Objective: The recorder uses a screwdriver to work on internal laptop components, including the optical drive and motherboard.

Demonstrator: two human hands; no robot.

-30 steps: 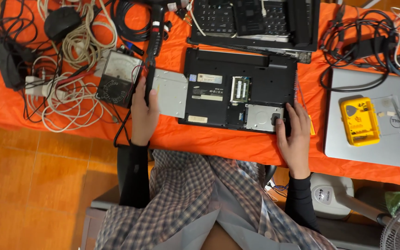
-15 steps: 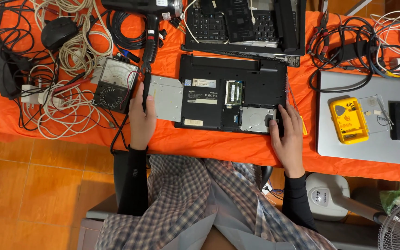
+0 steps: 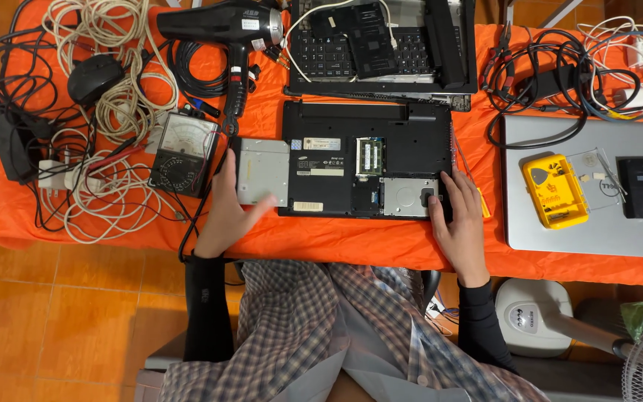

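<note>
- On the orange table (image 3: 321,242), straight below us, a black laptop (image 3: 370,156) lies bottom-up, its memory slot and drive bay uncovered.
- Our left hand (image 3: 225,205) rests at the laptop's left edge, fingers loosely spread over the grey optical drive (image 3: 262,171), thumb along its near edge. The fingers are relaxed rather than clenched; we cannot tell whether they actually pinch the drive or only lie on it.
- The drive sits partly out of the laptop's left side, touching the case.
- Against half a second ago, the left hand has shifted from the black cable beside the laptop onto the drive, and our view has drifted a little. The drive looked just as far out a second ago, so we judge the hand has only now come to it, with no pulling yet.
- Our right hand (image 3: 459,219) has stayed at the laptop's near right corner, fingers flat and pressed on the case just beside the silver drive bay (image 3: 407,197). It holds nothing; we judge it is steadying the machine.
- Just left of the drive stands an analogue multimeter (image 3: 184,152). Beyond it lies a black hair dryer (image 3: 221,22) among cable coils.
- A second opened laptop (image 3: 381,45) lies behind. To the right, a yellow tool case (image 3: 556,190) rests on a silver laptop (image 3: 589,223).
</note>
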